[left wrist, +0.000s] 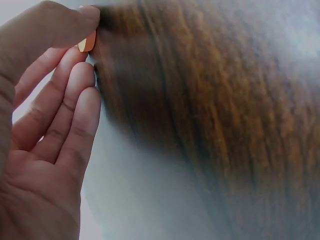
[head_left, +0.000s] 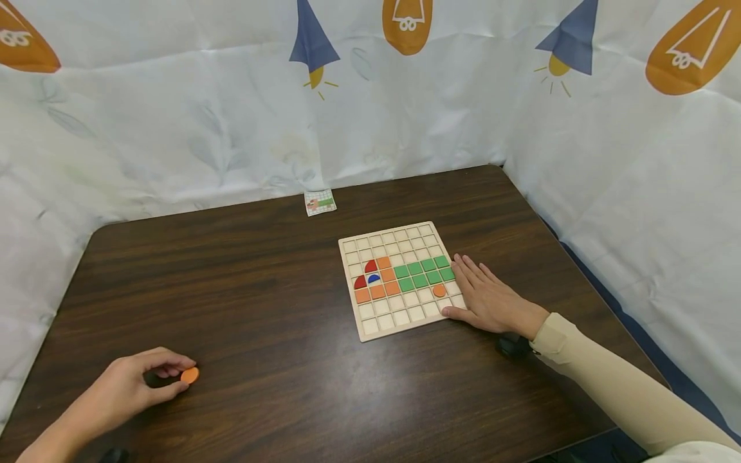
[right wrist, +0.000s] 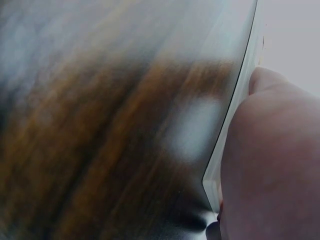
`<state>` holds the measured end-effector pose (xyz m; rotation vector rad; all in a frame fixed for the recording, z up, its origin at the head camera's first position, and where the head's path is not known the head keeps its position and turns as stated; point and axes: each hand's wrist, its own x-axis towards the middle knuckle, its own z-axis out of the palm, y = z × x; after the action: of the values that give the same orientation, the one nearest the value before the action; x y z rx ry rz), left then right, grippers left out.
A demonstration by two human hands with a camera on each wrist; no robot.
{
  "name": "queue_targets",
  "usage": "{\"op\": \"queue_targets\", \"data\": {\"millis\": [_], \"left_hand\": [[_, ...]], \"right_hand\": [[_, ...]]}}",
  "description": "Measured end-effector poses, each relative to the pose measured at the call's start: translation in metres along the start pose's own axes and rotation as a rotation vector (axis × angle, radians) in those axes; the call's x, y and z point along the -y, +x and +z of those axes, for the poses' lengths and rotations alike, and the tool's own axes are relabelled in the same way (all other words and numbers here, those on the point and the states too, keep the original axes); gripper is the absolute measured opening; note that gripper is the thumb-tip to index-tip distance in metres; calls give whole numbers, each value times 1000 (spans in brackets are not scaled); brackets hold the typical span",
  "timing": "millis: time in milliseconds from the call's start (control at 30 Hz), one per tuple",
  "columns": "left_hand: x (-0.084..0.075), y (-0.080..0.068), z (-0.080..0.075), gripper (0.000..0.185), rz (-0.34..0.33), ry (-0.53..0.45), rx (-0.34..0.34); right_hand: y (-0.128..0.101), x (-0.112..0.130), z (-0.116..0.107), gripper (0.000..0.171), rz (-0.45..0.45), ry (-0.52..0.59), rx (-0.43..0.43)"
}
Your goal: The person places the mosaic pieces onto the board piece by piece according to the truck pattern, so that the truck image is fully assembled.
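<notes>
A pale wooden grid board [head_left: 399, 318] lies on the dark table, holding green, orange, red and blue tiles and an orange round piece [head_left: 439, 290]. My right hand [head_left: 486, 297] lies flat with straight fingers against the board's right edge [right wrist: 235, 110], thumb at its near corner. At the near left my left hand [head_left: 124, 386] pinches a second orange round piece [head_left: 190, 375] between thumb and fingertips, just above the tabletop. In the left wrist view a sliver of that orange piece [left wrist: 87, 42] shows under the thumb.
A small pattern card [head_left: 320, 202] lies near the table's far edge. The dark wood table [head_left: 243, 289] is walled by a white printed cloth at the back and both sides. A small dark object [head_left: 512, 346] sits by my right wrist.
</notes>
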<state>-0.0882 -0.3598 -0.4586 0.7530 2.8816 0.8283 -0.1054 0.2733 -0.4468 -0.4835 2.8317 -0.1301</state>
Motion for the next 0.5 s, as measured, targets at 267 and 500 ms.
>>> {"op": "queue_targets", "data": {"millis": [267, 500], "left_hand": [[-1, 3, 4, 44, 84, -20, -32], [-3, 4, 3, 35, 9, -7, 23]], "right_hand": [[-1, -1, 2, 103, 0, 8, -4], [0, -1, 2, 103, -2, 13, -3]]}}
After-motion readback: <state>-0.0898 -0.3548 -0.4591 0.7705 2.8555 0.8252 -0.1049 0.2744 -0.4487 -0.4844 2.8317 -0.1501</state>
